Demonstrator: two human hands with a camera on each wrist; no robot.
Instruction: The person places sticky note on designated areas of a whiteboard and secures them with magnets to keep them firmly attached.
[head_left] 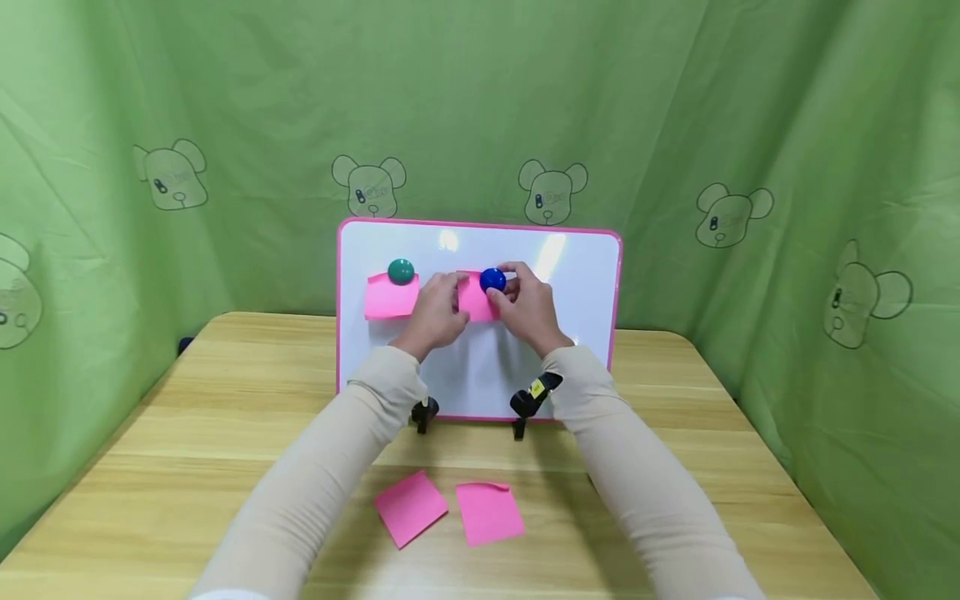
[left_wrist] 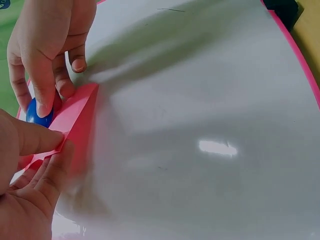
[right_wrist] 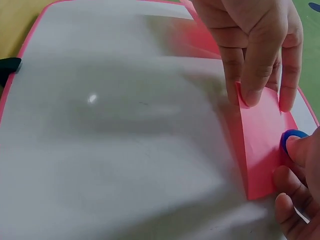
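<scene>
A small whiteboard (head_left: pixel 480 375) with a pink frame stands upright on the table. My left hand (head_left: pixel 437 312) pinches the left edge of a pink sticky note (head_left: pixel 480 302) against the board's face; in the left wrist view thumb and fingers grip the note (left_wrist: pixel 75 107) from both sides. My right hand (head_left: pixel 531 307) holds a round blue magnet (head_left: pixel 492 279) between thumb and fingers, over the note's upper right corner. Left of my hands, a green magnet (head_left: pixel 401 271) sits on the top edge of another pink sticky note (head_left: pixel 392 298) on the board.
Two more pink sticky notes, one tilted (head_left: pixel 411 508) and one with a curled top edge (head_left: pixel 490 514), lie on the wooden table (head_left: pixel 225 433) in front of the board. Black feet (head_left: pixel 519 428) support the board. A green curtain (head_left: pixel 465 100) hangs behind and at both sides.
</scene>
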